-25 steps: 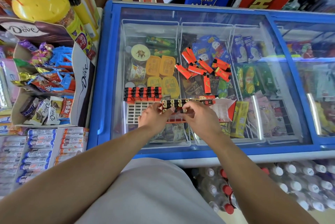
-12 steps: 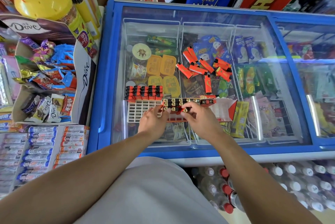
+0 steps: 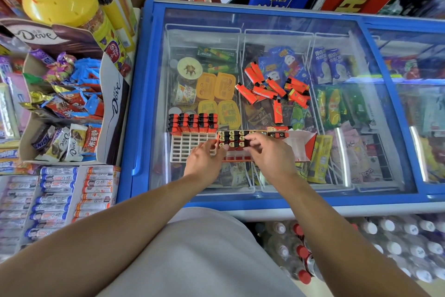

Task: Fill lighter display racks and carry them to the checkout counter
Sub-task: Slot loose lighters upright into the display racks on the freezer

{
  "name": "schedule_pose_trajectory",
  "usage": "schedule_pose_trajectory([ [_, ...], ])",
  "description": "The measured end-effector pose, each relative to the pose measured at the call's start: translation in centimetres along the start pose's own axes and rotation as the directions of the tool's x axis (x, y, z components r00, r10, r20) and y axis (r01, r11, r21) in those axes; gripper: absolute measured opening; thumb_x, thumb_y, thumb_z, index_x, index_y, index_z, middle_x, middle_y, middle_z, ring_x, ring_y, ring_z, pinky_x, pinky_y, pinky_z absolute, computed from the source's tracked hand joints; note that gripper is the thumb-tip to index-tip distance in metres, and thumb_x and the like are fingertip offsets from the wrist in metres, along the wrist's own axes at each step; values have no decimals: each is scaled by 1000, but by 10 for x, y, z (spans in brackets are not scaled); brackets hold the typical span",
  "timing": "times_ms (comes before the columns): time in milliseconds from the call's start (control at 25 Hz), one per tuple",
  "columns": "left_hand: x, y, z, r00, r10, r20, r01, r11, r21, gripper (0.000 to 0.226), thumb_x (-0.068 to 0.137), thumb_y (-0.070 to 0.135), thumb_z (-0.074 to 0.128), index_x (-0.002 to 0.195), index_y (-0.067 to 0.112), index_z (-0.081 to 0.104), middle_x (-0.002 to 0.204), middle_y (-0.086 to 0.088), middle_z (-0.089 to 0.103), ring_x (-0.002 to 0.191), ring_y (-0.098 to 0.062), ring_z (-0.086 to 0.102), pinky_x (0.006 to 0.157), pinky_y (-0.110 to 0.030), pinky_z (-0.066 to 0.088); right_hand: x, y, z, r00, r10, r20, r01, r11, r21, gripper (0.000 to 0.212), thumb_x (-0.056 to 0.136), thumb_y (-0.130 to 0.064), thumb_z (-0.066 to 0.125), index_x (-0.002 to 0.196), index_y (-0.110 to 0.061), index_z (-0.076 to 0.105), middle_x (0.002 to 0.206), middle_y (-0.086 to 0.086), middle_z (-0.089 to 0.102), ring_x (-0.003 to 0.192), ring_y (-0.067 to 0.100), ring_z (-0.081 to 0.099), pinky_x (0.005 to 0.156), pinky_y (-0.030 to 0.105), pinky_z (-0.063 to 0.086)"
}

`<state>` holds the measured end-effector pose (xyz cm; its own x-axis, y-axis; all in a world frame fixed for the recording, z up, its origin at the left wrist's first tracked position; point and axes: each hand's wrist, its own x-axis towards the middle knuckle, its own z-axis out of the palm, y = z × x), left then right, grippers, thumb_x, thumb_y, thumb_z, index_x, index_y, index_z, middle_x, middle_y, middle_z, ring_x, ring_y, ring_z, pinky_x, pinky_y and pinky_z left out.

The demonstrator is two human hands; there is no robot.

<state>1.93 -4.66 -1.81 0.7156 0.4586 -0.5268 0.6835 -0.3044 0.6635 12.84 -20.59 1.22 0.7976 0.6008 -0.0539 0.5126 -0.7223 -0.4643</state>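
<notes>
A white grid rack [image 3: 186, 147] lies on the freezer's glass lid, its far rows filled with upright orange lighters [image 3: 192, 122]. To its right sits an open red lighter box [image 3: 232, 139] showing black and gold lighter tops. My left hand [image 3: 204, 160] grips the box's left end with thumb and fingers. My right hand [image 3: 271, 156] curls over the box and pinches lighters in its near row. Several loose orange lighters [image 3: 273, 89] lie scattered farther back on the glass.
The blue chest freezer [image 3: 137, 104] holds ice creams under its glass. A Dove sweets display [image 3: 72, 109] and candy rolls [image 3: 55, 198] crowd the left. Water bottles [image 3: 385, 243] stand on the floor at lower right. A white and red carton flap [image 3: 303, 145] lies beside the box.
My left fingers have slid back from the box's top to its left end. My right hand stays on the near row of lighters, barely shifted.
</notes>
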Motion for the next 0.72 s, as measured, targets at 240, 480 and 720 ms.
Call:
schedule_pose_trajectory([
  [240,0,18,-4,1000,-9,-9,8,998,-63,79,93,66,54,155,23,32,154,-3,44,131,-22,50,102,-37,45,30,7,-32,993,56,-107,-43,992,116,13,94,-32,67,105,-27,71,96,-17,71,80,3,66,68,23,54],
  [480,4,32,-9,992,-121,31,123,989,-78,79,92,61,60,155,24,29,152,-7,46,42,-1,50,61,-31,53,124,80,-32,849,523,75,-523,852,-28,32,89,-33,74,100,-2,72,99,12,73,90,30,70,80,38,57],
  [720,7,37,-15,988,-145,46,148,987,-65,78,92,60,63,154,27,31,156,-2,43,72,-14,71,56,-30,54,149,76,-21,758,611,229,-612,787,-76,44,86,-32,79,113,-1,62,106,11,66,100,32,67,73,32,51],
])
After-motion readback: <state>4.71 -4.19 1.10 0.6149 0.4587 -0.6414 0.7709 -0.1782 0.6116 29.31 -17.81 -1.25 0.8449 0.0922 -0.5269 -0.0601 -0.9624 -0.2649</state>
